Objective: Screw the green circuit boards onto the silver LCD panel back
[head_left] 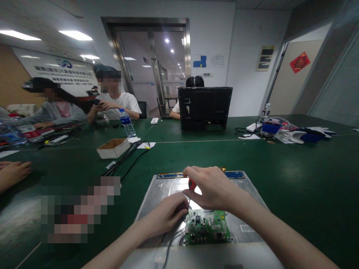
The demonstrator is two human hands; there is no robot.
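My right hand [214, 186] grips a screwdriver [191, 184] by its red and black handle, holding it upright. The thin shaft points down at the upper left corner of a green circuit board [207, 227]. My left hand [171, 211] is closed beside the shaft, its fingers curled near the tip; what they pinch, if anything, is hidden. The board lies on the metal back of a flat display panel [150, 198]. Along the panel's far edge runs a narrow blue circuit strip [235, 174]. A grey cable [168, 246] leads from the board's left side towards me.
On the green table [303, 179] stand an open box [113, 148], black cables [123, 160] and a water bottle [127, 123]. A black monitor housing [206, 108] stands opposite. Gloves and bags [291, 130] lie at right. Other people sit around; a co-worker's hand [15, 173] rests at left.
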